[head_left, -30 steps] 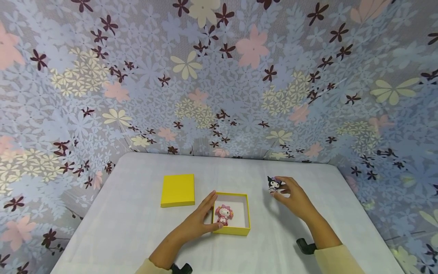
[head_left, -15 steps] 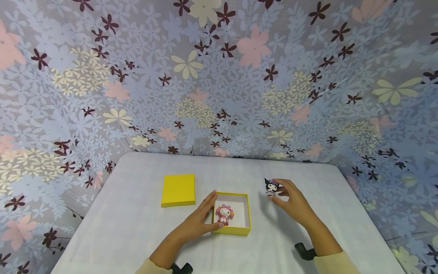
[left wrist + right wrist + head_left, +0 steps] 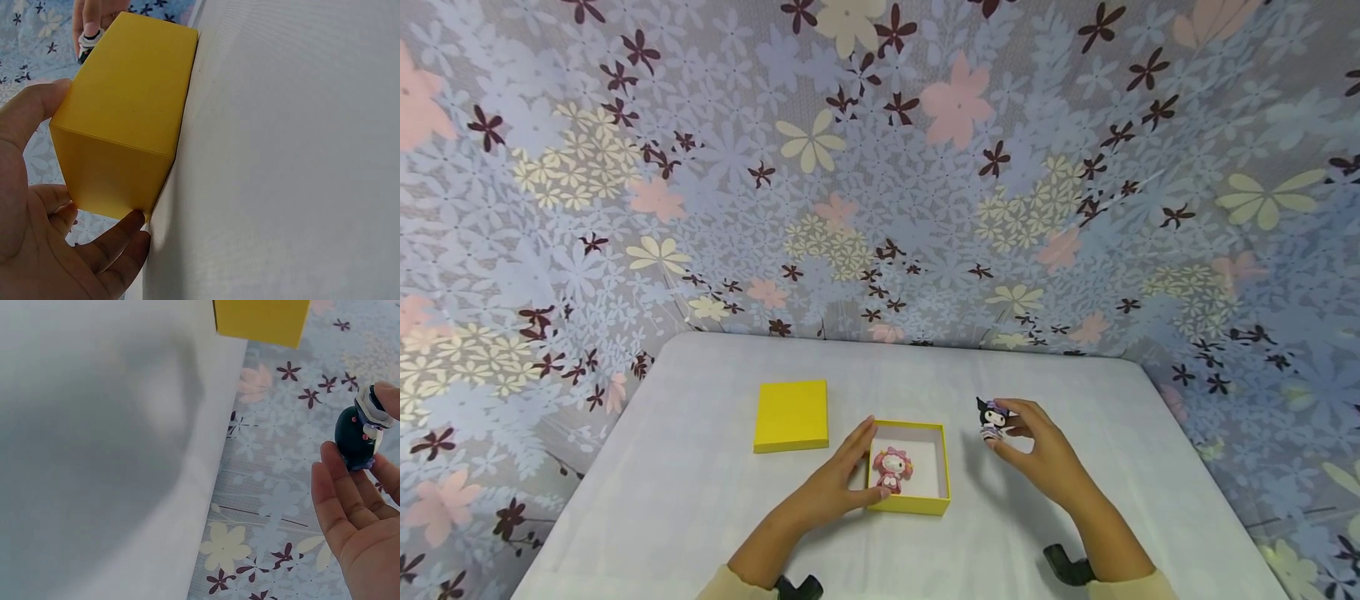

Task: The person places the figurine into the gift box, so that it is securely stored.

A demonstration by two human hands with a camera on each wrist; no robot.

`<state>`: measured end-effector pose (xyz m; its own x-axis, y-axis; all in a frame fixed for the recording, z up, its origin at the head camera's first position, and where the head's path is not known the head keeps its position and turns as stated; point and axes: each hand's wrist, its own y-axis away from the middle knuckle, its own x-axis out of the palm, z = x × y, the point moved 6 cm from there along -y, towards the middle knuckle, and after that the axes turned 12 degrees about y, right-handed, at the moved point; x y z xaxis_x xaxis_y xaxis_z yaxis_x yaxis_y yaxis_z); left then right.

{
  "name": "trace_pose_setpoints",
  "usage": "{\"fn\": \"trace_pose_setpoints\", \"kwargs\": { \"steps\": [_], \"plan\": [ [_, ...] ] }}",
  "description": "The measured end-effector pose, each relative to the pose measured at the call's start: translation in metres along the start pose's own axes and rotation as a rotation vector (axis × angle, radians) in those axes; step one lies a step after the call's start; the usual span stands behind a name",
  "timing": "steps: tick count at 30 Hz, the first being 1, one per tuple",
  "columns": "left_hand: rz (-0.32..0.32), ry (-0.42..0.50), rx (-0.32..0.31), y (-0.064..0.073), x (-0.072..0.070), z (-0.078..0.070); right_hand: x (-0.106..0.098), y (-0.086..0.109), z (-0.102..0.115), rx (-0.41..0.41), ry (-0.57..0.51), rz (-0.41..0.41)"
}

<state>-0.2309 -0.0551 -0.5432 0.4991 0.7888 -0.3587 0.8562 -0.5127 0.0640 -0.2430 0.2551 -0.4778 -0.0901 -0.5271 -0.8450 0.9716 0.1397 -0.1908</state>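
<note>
In the head view, an open yellow box with a white inside stands on the table. A pink figurine with a bow is inside, near its left wall. My left hand holds the box from the left, thumb at the front wall and fingers along the left side. The left wrist view shows the thumb and fingertips against the box's walls. Right of the box, my right hand pinches a black-and-white figurine between thumb and fingers. In the right wrist view this figurine's dark back shows, raised off the table.
A yellow box lid lies on the white-covered table, behind and left of the box. A flower-patterned wall rises at the table's far edge. Dark wrist-worn devices show near both wrists.
My right hand has moved slightly left and nearer to me with the black-and-white figurine, towards the box. The left hand, the box and the lid keep their places.
</note>
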Motion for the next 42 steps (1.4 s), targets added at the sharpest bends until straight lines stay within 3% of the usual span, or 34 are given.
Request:
{"fn": "trace_pose_setpoints", "kwargs": {
  "steps": [27, 42],
  "plan": [
    [0.008, 0.022, 0.015, 0.002, -0.001, -0.005, -0.004, 0.023, 0.03, -0.069, -0.039, -0.056],
    [0.004, 0.014, 0.01, 0.001, -0.001, -0.005, -0.001, 0.027, 0.047, -0.103, -0.055, -0.04]
  ]
}}
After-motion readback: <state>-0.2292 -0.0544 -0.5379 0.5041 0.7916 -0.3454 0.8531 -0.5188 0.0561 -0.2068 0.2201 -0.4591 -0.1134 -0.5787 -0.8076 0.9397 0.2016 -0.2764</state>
